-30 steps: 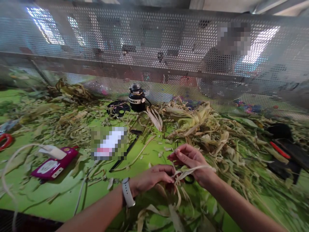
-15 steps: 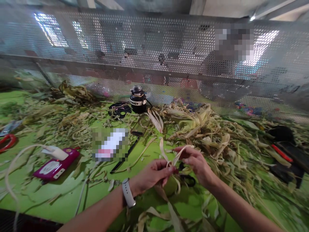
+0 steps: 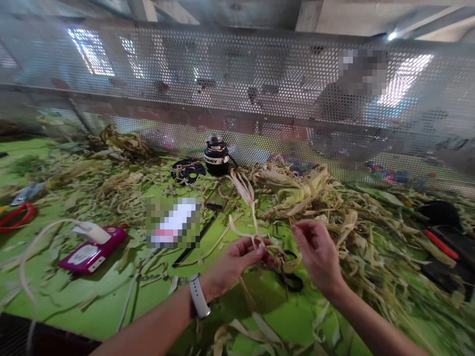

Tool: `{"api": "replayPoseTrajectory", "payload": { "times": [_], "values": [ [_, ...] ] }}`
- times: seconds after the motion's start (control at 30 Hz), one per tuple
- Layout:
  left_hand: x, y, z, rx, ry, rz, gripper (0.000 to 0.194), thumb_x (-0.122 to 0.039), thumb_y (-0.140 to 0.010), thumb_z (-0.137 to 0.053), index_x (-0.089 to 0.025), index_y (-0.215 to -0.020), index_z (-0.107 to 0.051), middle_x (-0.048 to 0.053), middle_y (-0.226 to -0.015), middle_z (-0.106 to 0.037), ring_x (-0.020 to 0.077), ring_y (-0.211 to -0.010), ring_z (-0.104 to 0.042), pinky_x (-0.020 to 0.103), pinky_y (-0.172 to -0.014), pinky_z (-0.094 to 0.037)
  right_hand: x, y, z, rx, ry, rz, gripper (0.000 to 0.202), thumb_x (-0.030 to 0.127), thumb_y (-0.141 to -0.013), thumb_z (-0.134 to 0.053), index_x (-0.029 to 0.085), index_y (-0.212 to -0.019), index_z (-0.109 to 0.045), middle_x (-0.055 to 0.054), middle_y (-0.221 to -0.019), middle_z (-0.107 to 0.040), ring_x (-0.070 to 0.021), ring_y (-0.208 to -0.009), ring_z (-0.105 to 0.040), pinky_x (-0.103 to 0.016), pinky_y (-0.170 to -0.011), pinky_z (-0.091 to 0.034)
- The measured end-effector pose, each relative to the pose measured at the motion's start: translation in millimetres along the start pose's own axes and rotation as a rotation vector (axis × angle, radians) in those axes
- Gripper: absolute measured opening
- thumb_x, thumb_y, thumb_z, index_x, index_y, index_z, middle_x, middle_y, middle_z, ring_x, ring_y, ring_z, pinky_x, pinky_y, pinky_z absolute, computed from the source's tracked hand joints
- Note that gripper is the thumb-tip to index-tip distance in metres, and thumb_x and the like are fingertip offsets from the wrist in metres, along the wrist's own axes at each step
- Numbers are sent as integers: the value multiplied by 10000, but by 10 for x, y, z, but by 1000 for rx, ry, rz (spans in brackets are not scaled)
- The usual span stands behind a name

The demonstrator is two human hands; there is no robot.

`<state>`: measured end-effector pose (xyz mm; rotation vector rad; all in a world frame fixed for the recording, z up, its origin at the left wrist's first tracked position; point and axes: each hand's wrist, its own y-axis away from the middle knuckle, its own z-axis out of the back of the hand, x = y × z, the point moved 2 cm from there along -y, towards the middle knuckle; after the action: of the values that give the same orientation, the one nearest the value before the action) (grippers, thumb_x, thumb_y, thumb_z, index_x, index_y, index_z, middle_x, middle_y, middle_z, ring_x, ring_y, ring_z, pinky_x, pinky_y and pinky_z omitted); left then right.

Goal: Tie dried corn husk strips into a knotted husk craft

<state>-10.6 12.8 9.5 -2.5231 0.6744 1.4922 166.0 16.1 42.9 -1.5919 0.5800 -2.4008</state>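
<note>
My left hand (image 3: 243, 257), with a pale watch band (image 3: 199, 296) on its wrist, pinches a looped strip of dry husk (image 3: 256, 225). Husk ends stick up and hang below its fingers. My right hand (image 3: 317, 252) is a little to the right, apart from the left one, its fingers curled together; whatever may be between the fingertips is too small to make out. Below and between the hands lie black-handled scissors (image 3: 293, 282) on the green table (image 3: 141, 316), partly hidden. More loose husk strips (image 3: 260, 324) lie near the front.
A magenta power bank (image 3: 92, 249) with a white cable, a blurred phone (image 3: 172, 222) and red-handled scissors (image 3: 18, 217) lie left. A black jar (image 3: 217, 158) stands behind. Husk piles (image 3: 304, 190) spread right, before a perforated metal screen (image 3: 230, 99). A person is beyond it.
My right hand has moved away from the left hand, to the right, and its fingers have curled in. The strip at my left hand has changed shape. The view has shifted slightly.
</note>
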Motion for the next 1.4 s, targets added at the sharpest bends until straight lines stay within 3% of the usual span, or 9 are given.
{"api": "replayPoseTrajectory", "payload": {
  "times": [0.1, 0.2, 0.57, 0.77, 0.83, 0.93, 1.0, 1.13, 1.4],
  "values": [
    [-40, -2, -22, -44, 52, -63, 325, -289, -686, -750, -168, -975, -662, 53, -891, -724, 178, -894, -652, 273, -808, -477, 116, 92, -62, 263, 192, 153, 180, 276, -880, -486, 181, -742, -550, 3, -636, -535, -112, -567, -475, -213, -538, -373],
    [-59, 15, -49, -73, 54, -72, 323, -270, -697, -744, -174, -993, -661, 69, -1001, -716, 192, -979, -636, 286, -873, -461, 127, 212, -218, 528, 301, 168, 233, 291, -876, -478, 179, -681, -536, -3, -625, -545, -113, -557, -475, -218, -532, -352],
    [-172, -27, 87, -131, 12, -115, 218, -304, -767, -670, -176, -943, -687, 82, -1000, -705, 215, -1013, -615, 308, -912, -441, 0, 203, -198, 721, -119, -334, 308, 415, -882, -436, 176, -696, -494, 54, -492, -451, -76, -412, -423, -175, -407, -352],
    [-240, -13, 68, -174, 91, -55, 234, -304, -748, -687, -185, -946, -655, 42, -862, -672, 163, -859, -626, 252, -744, -497, 46, 186, -143, 810, -138, -365, 328, 437, -862, -432, 175, -670, -476, 48, -505, -446, -83, -414, -438, -188, -414, -379],
    [-241, -6, 66, -180, 61, -61, 249, -325, -739, -692, -177, -932, -642, 22, -768, -636, 142, -758, -613, 238, -671, -502, 74, 144, -89, 751, -28, -248, 309, 402, -870, -407, 179, -669, -481, 29, -548, -467, -105, -474, -471, -208, -455, -398],
    [-212, 7, 49, -144, 9, -40, 258, -366, -736, -686, -165, -886, -627, -15, -674, -577, 105, -615, -562, 243, -620, -505, 126, 56, 3, 442, 236, 47, 232, 360, -869, -420, 183, -747, -505, -18, -688, -534, -152, -644, -523, -257, -594, -432],
    [-177, 16, 31, -121, -28, -15, 282, -395, -724, -689, -159, -858, -612, -34, -634, -550, 85, -540, -527, 225, -560, -491, 138, 41, -2, 338, 341, 153, 193, 358, -873, -445, 183, -854, -523, -42, -780, -565, -175, -726, -542, -279, -658, -439],
    [-122, 21, 9, -91, -137, 35, 342, -453, -701, -689, -156, -832, -585, -58, -551, -508, 54, -411, -450, 161, -377, -320, 109, 103, -157, 515, 334, 169, 220, 327, -912, -427, 197, -770, -534, -11, -686, -569, -142, -625, -535, -240, -584, -419],
    [-189, -33, 86, -56, -214, 102, 349, -431, -615, -760, -133, -689, -594, -42, -548, -537, 40, -422, -413, 173, -410, -283, 107, 38, -70, 531, 373, 199, 285, 255, -920, -392, 192, -655, -476, 8, -602, -509, -128, -567, -499, -234, -542, -401]
  ]
}}
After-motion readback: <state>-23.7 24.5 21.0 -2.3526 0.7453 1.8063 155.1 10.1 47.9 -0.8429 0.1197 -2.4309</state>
